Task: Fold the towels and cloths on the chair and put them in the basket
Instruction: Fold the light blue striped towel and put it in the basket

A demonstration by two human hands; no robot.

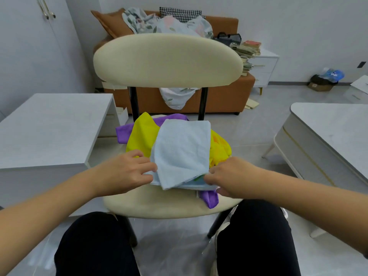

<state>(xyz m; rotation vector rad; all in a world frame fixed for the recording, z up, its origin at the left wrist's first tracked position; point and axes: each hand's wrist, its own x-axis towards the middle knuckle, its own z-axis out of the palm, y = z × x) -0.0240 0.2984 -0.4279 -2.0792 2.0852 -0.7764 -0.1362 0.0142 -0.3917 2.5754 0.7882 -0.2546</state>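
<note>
Though slightly askew, blue towel [182,154] lengthwise toward backrest [167,60]

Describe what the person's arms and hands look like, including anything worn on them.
The left forearm and right forearm are bare to the frame edge, no sleeves in view. The left hand and right hand wear no gloves, rings, watch or bracelet.
</note>
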